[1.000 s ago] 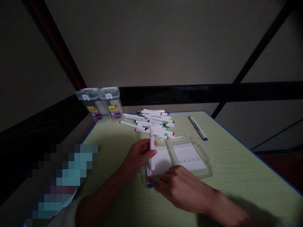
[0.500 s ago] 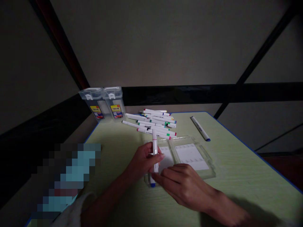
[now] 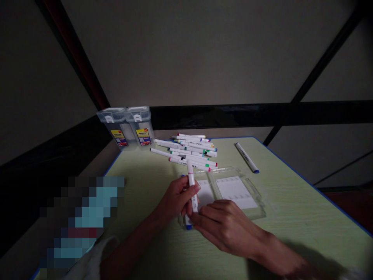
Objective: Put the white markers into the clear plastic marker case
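Observation:
My left hand (image 3: 175, 198) is closed around a white marker (image 3: 191, 182) with a pink band, held nearly upright over the left part of a clear plastic case (image 3: 233, 192). My right hand (image 3: 224, 225) rests beside it, its fingers pinching the marker's lower end. A blue marker cap (image 3: 188, 225) shows just below the two hands at the case's near left corner. Behind the case lies a pile of white markers (image 3: 189, 152) with coloured bands.
Two clear marker boxes (image 3: 128, 126) with yellow labels stand at the table's back left corner. A single marker with a blue tip (image 3: 246, 157) lies alone at the back right. The green table (image 3: 291, 217) has a blue edge. A blurred patch fills the lower left.
The marker in my left hand has tilted and sunk a little toward the case, and my right hand's fingers have closed up on its lower end.

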Motion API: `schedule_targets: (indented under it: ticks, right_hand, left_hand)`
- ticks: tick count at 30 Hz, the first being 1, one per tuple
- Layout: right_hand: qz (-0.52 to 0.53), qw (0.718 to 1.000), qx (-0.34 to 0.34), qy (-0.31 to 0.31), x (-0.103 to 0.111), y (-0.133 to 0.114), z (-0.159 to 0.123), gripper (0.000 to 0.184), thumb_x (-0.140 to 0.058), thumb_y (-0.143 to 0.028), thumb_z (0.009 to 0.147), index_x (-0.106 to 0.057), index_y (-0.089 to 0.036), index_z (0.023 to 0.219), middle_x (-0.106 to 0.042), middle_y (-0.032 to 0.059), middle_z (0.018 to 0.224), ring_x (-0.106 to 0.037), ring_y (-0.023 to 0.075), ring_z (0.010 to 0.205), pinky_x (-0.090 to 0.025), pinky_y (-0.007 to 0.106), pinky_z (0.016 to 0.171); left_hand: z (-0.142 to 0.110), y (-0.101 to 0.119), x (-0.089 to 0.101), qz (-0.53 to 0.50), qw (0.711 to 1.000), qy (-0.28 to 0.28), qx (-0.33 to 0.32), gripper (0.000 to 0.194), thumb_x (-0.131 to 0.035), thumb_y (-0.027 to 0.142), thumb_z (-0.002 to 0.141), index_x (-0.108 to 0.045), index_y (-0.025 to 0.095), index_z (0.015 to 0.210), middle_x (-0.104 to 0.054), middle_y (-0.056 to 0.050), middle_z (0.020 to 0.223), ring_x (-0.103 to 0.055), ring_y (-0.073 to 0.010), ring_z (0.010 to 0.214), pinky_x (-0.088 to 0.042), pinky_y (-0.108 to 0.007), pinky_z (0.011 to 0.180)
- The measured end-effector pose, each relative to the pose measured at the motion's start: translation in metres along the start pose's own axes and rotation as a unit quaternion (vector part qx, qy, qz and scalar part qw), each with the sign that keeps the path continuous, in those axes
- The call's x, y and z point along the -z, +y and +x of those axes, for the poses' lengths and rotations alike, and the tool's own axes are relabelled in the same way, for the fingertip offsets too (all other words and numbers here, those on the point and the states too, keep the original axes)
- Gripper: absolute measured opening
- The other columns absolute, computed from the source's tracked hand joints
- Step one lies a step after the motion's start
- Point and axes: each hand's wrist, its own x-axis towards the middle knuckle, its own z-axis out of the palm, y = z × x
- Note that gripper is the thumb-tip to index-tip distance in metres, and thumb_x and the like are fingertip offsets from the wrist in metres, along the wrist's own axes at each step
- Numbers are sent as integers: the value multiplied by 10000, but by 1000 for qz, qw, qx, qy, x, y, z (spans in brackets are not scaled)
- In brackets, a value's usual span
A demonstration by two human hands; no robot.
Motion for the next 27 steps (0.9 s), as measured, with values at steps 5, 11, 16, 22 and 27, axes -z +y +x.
schedule_targets:
  ticks: [5, 11, 16, 22, 27]
  right_hand:
    - [-7, 1000, -2, 15, -2, 3, -2, 248, -354, -192, 893, -593, -140, 850, -561, -2, 605, -480, 108, 500, -315, 269, 491]
    - [-19, 1000, -9, 19, -3, 6, -5, 228, -363, -169, 879, -587, -129, 877, -570, -2, 621, -500, 109, 505, -336, 270, 488]
    - [-5, 1000, -13, 5, -3, 5, -5, 235, -346, -162, 878, -578, -123, 868, -569, 9, 645, -504, 110, 517, -349, 266, 480]
    - [12, 1000, 14, 10, -2, 2, -3, 242, -341, -155, 883, -578, -122, 845, -555, 6, 614, -482, 106, 486, -332, 261, 457]
    - [13, 999, 18, 25, -1, 0, -1, 243, -353, -169, 885, -570, -135, 781, -560, 4, 600, -484, 115, 476, -326, 267, 458]
  left_hand:
    - [-1, 2, 0, -7, 1000, -1, -7, 273, -566, 325, 667, -478, 140, 848, -521, 61, 526, -392, -20, 285, -283, -131, 284]
    - [-2, 1, -2, -26, 999, -17, -25, 454, -580, 227, 648, -433, 147, 1070, -523, 43, 656, -430, -20, 356, -314, -141, 326]
    - [-1, -3, 0, -27, 998, -8, -50, 670, -588, 203, 658, -279, 201, 1253, -525, 21, 729, -455, -37, 439, -349, -148, 383]
    - [2, -6, 8, 6, 993, 41, -107, 741, -602, 175, 644, -228, 232, 1281, -506, -6, 854, -500, -76, 616, -412, -197, 552]
    - [5, -8, 12, 121, 976, 100, -153, 634, -597, 174, 648, -320, 204, 1218, -514, -40, 943, -512, -124, 765, -426, -273, 712]
